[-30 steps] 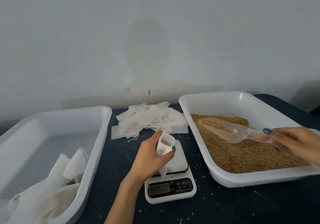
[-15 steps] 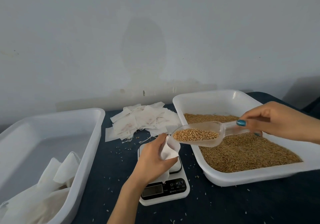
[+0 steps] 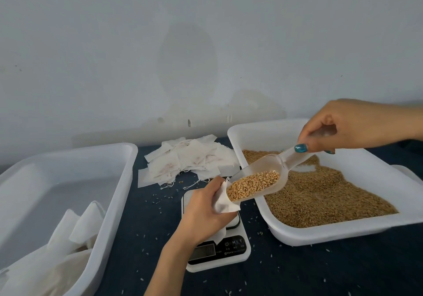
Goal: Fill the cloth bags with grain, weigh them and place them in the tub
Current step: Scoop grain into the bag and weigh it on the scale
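Note:
My left hand (image 3: 206,213) grips a small white cloth bag (image 3: 225,204) with its mouth open, just above the white kitchen scale (image 3: 219,250). My right hand (image 3: 352,126) pinches the handle of a clear plastic scoop (image 3: 263,176) loaded with grain; the scoop tilts down and its lip sits at the bag's mouth. On the right stands a white tray of grain (image 3: 320,195). At the left, the white tub (image 3: 68,181) holds several filled cloth bags (image 3: 68,238) in its near corner.
A heap of flat empty cloth bags (image 3: 190,160) lies behind the scale against the grey wall. Stray grains are scattered over the dark blue tabletop (image 3: 297,273) around the scale.
My right hand lifted the loaded scoop out of the grain tray, carried it left and tilted it down to the bag's mouth. My left hand kept the bag over the scale.

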Demonstrator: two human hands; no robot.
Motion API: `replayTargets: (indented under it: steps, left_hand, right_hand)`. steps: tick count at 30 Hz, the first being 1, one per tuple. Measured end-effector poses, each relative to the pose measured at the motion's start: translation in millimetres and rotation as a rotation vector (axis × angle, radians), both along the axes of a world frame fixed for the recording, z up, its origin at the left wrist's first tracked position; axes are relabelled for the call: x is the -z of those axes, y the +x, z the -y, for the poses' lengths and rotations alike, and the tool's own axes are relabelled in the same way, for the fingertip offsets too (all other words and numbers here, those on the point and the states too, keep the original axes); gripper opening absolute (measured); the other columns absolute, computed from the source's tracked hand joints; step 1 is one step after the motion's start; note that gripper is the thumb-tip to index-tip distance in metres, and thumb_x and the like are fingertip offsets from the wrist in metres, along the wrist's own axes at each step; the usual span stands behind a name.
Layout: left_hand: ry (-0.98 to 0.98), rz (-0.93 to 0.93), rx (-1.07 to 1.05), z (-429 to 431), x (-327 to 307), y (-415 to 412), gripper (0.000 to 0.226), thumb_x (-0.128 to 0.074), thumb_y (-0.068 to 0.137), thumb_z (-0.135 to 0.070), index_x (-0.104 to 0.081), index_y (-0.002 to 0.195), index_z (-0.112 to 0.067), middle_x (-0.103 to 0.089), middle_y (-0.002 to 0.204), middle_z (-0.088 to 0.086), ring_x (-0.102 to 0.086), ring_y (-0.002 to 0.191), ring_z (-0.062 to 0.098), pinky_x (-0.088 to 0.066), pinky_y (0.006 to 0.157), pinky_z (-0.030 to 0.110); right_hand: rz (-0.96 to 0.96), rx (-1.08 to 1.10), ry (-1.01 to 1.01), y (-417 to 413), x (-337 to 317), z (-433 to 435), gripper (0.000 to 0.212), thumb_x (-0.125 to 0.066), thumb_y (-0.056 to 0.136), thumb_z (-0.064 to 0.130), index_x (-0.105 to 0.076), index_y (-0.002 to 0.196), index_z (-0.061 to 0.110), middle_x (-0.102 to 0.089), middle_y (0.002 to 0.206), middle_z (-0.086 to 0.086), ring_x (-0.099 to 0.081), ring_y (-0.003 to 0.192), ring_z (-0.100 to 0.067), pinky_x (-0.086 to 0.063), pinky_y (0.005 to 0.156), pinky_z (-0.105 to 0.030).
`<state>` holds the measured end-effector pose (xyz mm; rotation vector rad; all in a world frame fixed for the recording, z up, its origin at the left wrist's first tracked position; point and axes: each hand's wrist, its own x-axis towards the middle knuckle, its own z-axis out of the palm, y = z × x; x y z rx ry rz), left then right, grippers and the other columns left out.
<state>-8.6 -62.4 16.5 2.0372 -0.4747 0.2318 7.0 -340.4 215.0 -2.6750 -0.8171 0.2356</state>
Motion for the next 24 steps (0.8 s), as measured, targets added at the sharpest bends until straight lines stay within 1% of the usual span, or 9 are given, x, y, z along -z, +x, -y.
replayTargets:
  steps: [2, 5, 7, 10, 14, 18, 20, 22, 24]
  left_hand:
    - [-0.011, -0.018, 0.001, 0, 0, 0, 0.034, -0.069, 0.068, -0.036, -0.054, 0.093, -0.019, -0.062, 0.079, 0.0, -0.057, 0.069, 0.022, -0.048, 0.058, 0.041]
    - [-0.04, -0.06, 0.001, 0, 1, 0, 0.032, -0.07, 0.069, -0.032, -0.053, 0.094, -0.018, -0.062, 0.078, 0.002, -0.058, 0.069, 0.03, -0.051, 0.058, 0.053]
    - [-0.067, -0.073, 0.004, 0, 1, -1, 0.033, -0.069, 0.07, -0.031, -0.054, 0.096, -0.016, -0.063, 0.08, 0.004, -0.058, 0.069, 0.033, -0.053, 0.059, 0.055]
    - [-0.098, -0.085, 0.008, -1, 0, -2, 0.031, -0.069, 0.071, -0.029, -0.055, 0.096, -0.015, -0.063, 0.08, 0.005, -0.059, 0.069, 0.032, -0.053, 0.059, 0.056]
    - [-0.121, -0.118, 0.011, -1, 0, -2, 0.029, -0.069, 0.072, -0.02, -0.057, 0.098, -0.017, -0.065, 0.081, 0.003, -0.061, 0.07, 0.029, -0.054, 0.06, 0.052]
    - [-0.157, -0.13, 0.012, 0, 0, -3, 0.03, -0.068, 0.072, -0.02, -0.057, 0.099, -0.014, -0.065, 0.082, 0.005, -0.062, 0.067, 0.029, -0.055, 0.056, 0.043]
    - [-0.158, -0.134, 0.011, 0, 1, -2, 0.031, -0.068, 0.072, -0.019, -0.057, 0.1, -0.012, -0.065, 0.082, 0.005, -0.062, 0.065, 0.03, -0.056, 0.055, 0.041]
    - [-0.166, -0.136, 0.013, -1, 1, -2, 0.032, -0.068, 0.071, -0.02, -0.057, 0.1, -0.011, -0.065, 0.081, 0.006, -0.061, 0.063, 0.026, -0.055, 0.055, 0.039]
    - [-0.173, -0.138, 0.02, -1, 1, -2, 0.033, -0.067, 0.07, -0.021, -0.056, 0.099, -0.01, -0.064, 0.079, 0.006, -0.059, 0.06, 0.019, -0.055, 0.054, 0.036]
  right_hand:
    - [0.013, -0.007, -0.033, 1, -6, -5, 0.032, -0.049, 0.069, 0.074, -0.07, 0.085, 0.056, -0.065, 0.059, 0.013, -0.043, 0.047, -0.005, -0.031, 0.048, -0.021]
    - [0.039, -0.016, -0.086, 2, -15, -10, 0.03, -0.048, 0.07, 0.075, -0.069, 0.085, 0.059, -0.064, 0.059, 0.016, -0.042, 0.046, -0.003, -0.031, 0.048, -0.022]
    - [0.052, -0.029, -0.101, 2, -18, -13, 0.028, -0.049, 0.072, 0.073, -0.068, 0.085, 0.059, -0.064, 0.059, 0.016, -0.043, 0.045, -0.003, -0.032, 0.046, -0.022]
    - [0.071, -0.039, -0.103, 2, -21, -14, 0.03, -0.048, 0.071, 0.074, -0.069, 0.086, 0.058, -0.064, 0.059, 0.015, -0.043, 0.043, -0.002, -0.034, 0.045, -0.02]
    - [0.093, -0.031, -0.097, 3, -22, -12, 0.03, -0.048, 0.071, 0.076, -0.068, 0.086, 0.06, -0.064, 0.059, 0.016, -0.043, 0.042, -0.002, -0.033, 0.045, -0.021]
    - [0.104, -0.031, -0.079, 5, -17, -9, 0.026, -0.05, 0.073, 0.075, -0.067, 0.086, 0.061, -0.064, 0.059, 0.016, -0.041, 0.041, -0.002, -0.031, 0.045, -0.022]
    - [0.111, -0.034, -0.076, 6, -12, -7, 0.024, -0.051, 0.074, 0.073, -0.067, 0.087, 0.062, -0.065, 0.059, 0.017, -0.042, 0.043, -0.003, -0.031, 0.047, -0.025]
    - [0.121, -0.035, -0.064, 7, -9, -4, 0.023, -0.051, 0.075, 0.072, -0.067, 0.088, 0.062, -0.065, 0.059, 0.017, -0.042, 0.043, -0.003, -0.031, 0.047, -0.026]
    - [0.129, -0.029, -0.048, 7, -7, 0, 0.024, -0.051, 0.075, 0.072, -0.068, 0.089, 0.061, -0.065, 0.059, 0.016, -0.043, 0.043, -0.004, -0.032, 0.048, -0.027]
